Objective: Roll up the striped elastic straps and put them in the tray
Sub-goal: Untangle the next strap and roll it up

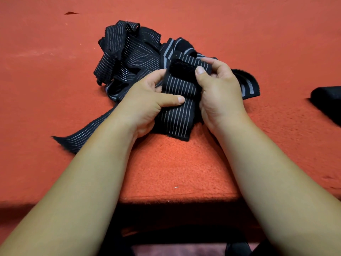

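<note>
A black elastic strap with thin white stripes (178, 100) lies in front of me on the red felt surface (177, 169), its far end folded over into a small roll. My left hand (147, 102) grips its left edge, thumb on top. My right hand (219, 91) pinches the rolled end, thumb pressing on it. Behind them sits a tangled pile of striped straps (127, 56). One strap tail (83, 137) runs out to the lower left. No tray is clearly in view.
A dark black object (328, 102) sits at the right edge, cut off by the frame. A wide-striped strap end (248, 85) lies just right of my right hand. The table's front edge (177, 198) runs below my forearms.
</note>
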